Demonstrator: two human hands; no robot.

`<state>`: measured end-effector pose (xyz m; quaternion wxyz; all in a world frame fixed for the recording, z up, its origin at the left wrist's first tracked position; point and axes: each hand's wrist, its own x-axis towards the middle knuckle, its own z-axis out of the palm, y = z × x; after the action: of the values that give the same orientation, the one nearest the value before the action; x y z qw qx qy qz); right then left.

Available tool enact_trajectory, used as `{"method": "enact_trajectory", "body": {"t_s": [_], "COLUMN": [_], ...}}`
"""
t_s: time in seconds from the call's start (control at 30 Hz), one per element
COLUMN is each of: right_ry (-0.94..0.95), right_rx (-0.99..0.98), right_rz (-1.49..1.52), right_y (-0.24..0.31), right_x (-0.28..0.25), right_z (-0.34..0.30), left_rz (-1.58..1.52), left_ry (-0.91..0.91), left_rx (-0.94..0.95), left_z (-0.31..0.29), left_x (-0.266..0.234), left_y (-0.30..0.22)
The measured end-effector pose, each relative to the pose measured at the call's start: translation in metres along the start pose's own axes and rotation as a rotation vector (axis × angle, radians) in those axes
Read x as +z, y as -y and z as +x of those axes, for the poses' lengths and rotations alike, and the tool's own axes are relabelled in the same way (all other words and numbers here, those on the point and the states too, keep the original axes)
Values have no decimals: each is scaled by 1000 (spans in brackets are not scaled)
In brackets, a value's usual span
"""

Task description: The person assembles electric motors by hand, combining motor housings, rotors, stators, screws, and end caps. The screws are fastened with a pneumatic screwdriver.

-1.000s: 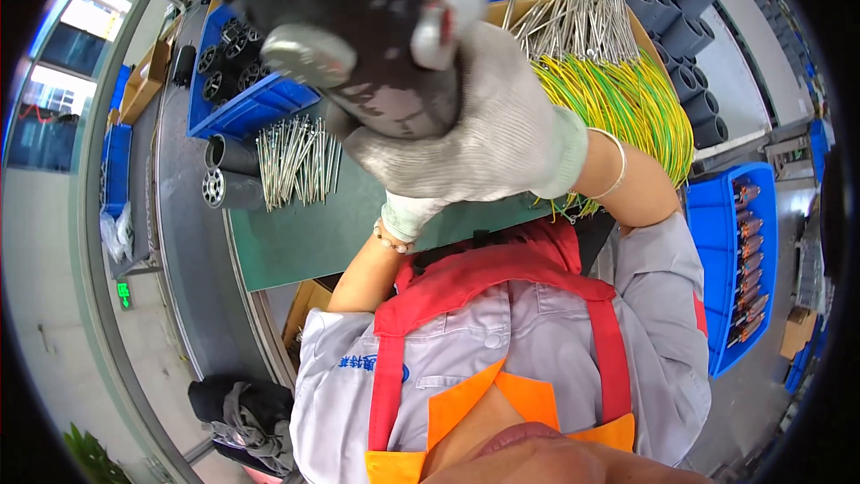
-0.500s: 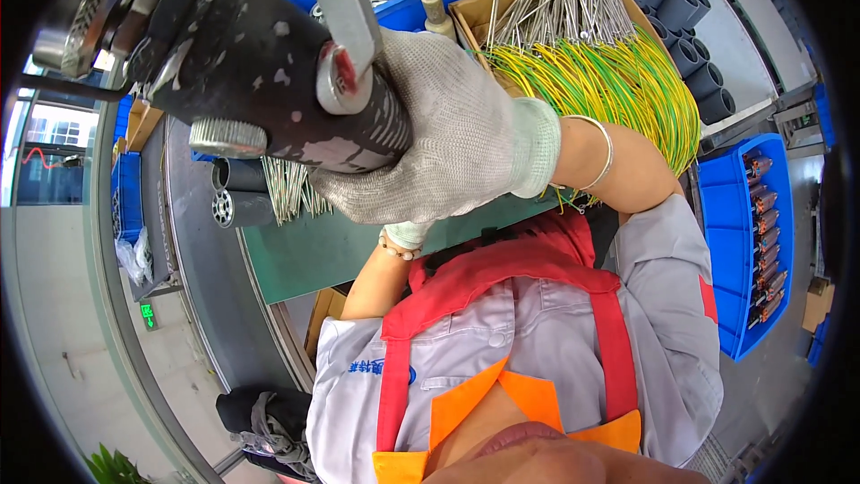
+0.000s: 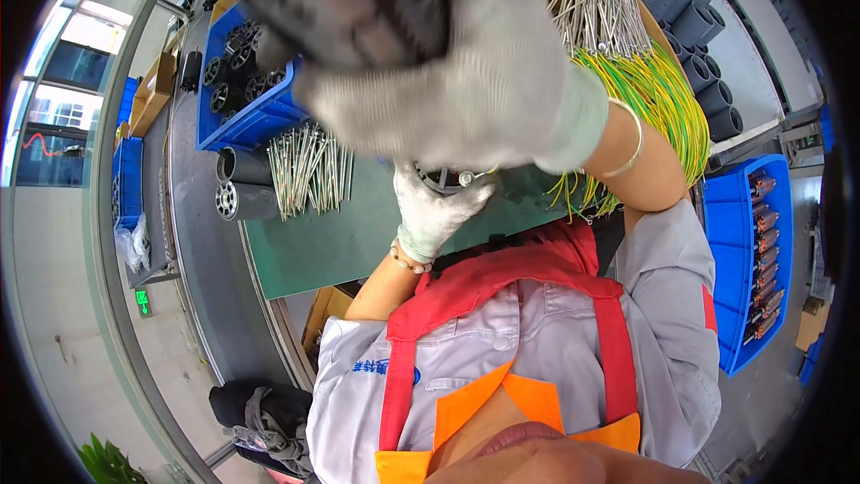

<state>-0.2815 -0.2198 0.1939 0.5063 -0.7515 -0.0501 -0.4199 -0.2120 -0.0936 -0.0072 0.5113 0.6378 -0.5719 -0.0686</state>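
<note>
My right hand (image 3: 484, 81), in a pale knitted glove, grips a dark power tool (image 3: 358, 0) close to the camera. Motion blurs both the tool and the glove, and the tool's working end cannot be made out. Below it, my left hand (image 3: 434, 215), also gloved, closes around a dark round spoked part (image 3: 437, 179) over the green bench top. A small bright metal end shows on this part near my thumb. The rest of the part is hidden behind my right hand.
Thin metal rods (image 3: 309, 166) and two grey cylinders (image 3: 240, 201) lie left on the bench. A blue bin (image 3: 260, 112) holds dark round parts. Yellow-green wires (image 3: 645, 116) lie in a carton at right, near stacked grey tubes (image 3: 699, 22). Another blue bin (image 3: 730, 260) stands far right.
My right hand and the tool have moved up and to the right and are now blurred. My left hand and the round part, mostly covered before, have come into sight.
</note>
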Motion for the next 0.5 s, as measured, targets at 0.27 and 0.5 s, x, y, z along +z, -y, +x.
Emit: {"method": "enact_trajectory", "body": {"t_s": [0.27, 0.5], "right_ry": [-149, 51], "right_rx": [-60, 176], "right_rz": [-3, 63], "right_y": [-46, -38], "right_x": [3, 1], "right_z": [2, 6], "left_rz": [-354, -286], "left_ry": [-169, -238], "left_rx": [-162, -59], "left_z": [18, 11], "left_x": [5, 7], "left_y": [-20, -7]}}
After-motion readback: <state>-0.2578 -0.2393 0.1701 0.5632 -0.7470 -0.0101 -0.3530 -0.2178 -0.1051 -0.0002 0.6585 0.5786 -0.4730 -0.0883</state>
